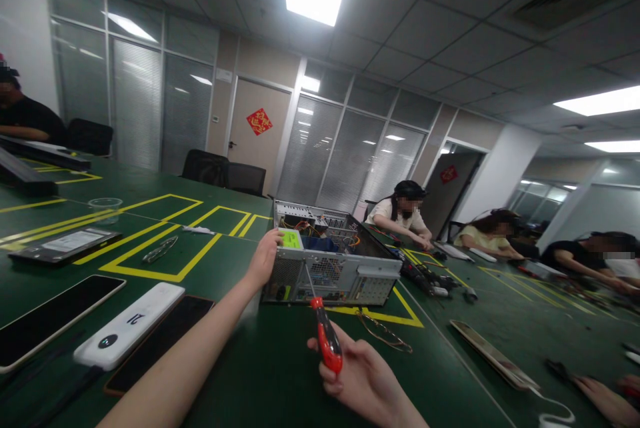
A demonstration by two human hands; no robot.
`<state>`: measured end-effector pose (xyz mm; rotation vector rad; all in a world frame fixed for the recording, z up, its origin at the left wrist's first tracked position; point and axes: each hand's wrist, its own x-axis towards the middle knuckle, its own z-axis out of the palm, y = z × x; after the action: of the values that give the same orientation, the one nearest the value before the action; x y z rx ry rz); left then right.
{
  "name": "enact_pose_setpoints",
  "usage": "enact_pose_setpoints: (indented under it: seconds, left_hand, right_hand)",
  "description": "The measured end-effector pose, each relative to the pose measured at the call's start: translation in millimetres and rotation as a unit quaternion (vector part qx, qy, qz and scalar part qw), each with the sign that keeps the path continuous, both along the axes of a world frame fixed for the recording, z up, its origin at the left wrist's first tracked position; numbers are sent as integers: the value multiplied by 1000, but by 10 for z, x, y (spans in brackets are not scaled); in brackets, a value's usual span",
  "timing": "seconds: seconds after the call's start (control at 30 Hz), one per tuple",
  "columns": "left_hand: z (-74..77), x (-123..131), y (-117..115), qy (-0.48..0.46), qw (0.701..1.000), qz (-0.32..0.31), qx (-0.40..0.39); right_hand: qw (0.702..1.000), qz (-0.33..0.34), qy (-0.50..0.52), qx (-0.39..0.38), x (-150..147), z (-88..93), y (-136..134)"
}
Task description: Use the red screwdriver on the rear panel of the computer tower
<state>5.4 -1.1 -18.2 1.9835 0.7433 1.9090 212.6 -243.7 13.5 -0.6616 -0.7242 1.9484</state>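
Note:
An opened computer case (340, 275) lies on its side in front of me, its metal rear panel facing me and coloured cables visible inside. My left hand (265, 258) grips the case's left edge, next to a yellow-green label (290, 239); some of its fingers are hidden. In my right hand (357, 365) is a screwdriver (327, 338) with a red and black handle. Its thin shaft points up at the rear panel. Whether the tip touches the panel, I cannot tell. Just right of the screwdriver, a thin bundle of wires (383, 331) lies on the table.
On the left of the green table (240, 375) are a hard drive (67, 245), a clear cup (105, 210), a white power bank (131, 325) and two phones (57, 318). Another phone (493, 353) with a white cable lies right. Several people (400, 211) sit around.

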Motion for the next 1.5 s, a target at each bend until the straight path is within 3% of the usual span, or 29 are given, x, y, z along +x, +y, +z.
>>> enact_pose_setpoints:
  seconds: [0.37,0.57,1.3,1.5]
  left_hand:
    - [9,4,3,-2,1000,-9,9]
    - [9,-2,4,3,1000,-1,5]
    - [5,-2,1,4,1000,-1,6]
    - [18,6,-7,1,1000,-2,7]
  right_hand:
    - [999,-37,-14,35,10,-118,54]
    - [998,-60,-28,-10,-5,-214,69]
    - [1000,-18,23,8,77,-43,46]
    - [997,-62,-8,53,94,-79,33]
